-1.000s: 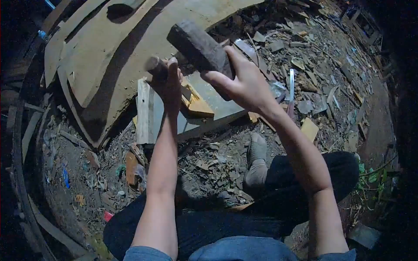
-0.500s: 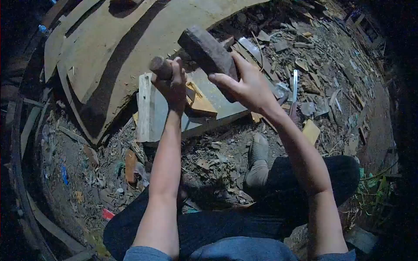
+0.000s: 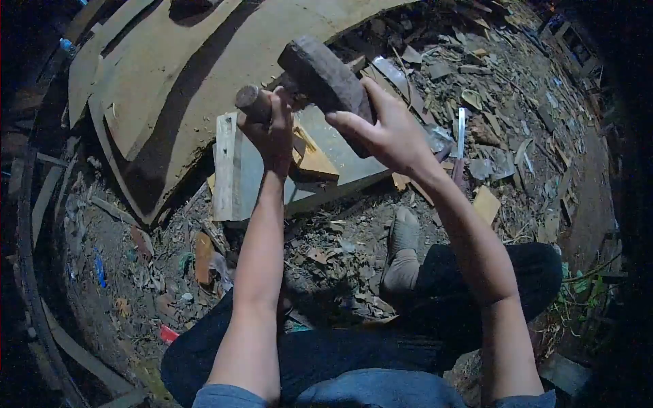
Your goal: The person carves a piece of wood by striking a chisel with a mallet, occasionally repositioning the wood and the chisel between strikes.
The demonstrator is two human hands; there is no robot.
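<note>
Reaching toward twelve o'clock, the left hand [image 3: 273, 136] is curling its fingers tightly round a cylindrical handle [image 3: 254, 103] pointing toward ten, the right hand [image 3: 398, 139] is clasping, thumb spread, a dark block [image 3: 323, 73] extending toward ten, and notched yellow wood [image 3: 316, 160] is lying at the left hand's four o'clock.

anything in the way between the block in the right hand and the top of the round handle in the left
No separate object shows between the dark block and the round handle, but fingertips of the left hand rise beside the handle's top, on the side facing the block.
</note>
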